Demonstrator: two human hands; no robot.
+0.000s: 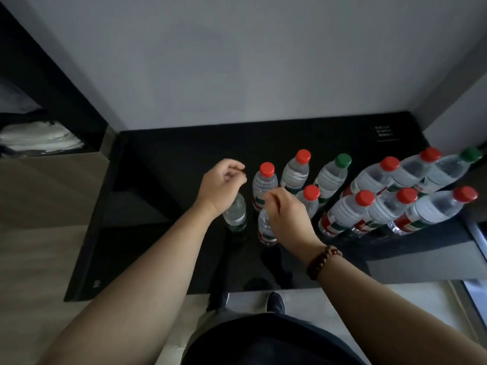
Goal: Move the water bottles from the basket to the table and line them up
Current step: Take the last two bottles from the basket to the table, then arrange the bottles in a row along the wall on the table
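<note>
The left hand [222, 184] hovers with its fingers loosely curled inward over a green-banded bottle [235, 216]. That bottle's cap is hidden beneath the palm, so I cannot tell whether the hand actually grips it. The right hand [287, 214] has its fingers bunched down round the top of a red-and-green-labelled bottle [266, 229], covering the cap. A bead bracelet [324, 262] sits on the right wrist.

Both bottles stand upright, just beside each other, near the middle of the black worktop [147, 233]. From them two lines of upright bottles run toward the worktop's right edge. The back row [293, 175] has six bottles, four with red caps and two with green. The front row [342, 209] has four, all red-capped. A small black card [386, 133] with white print lies by the far right corner.
</note>
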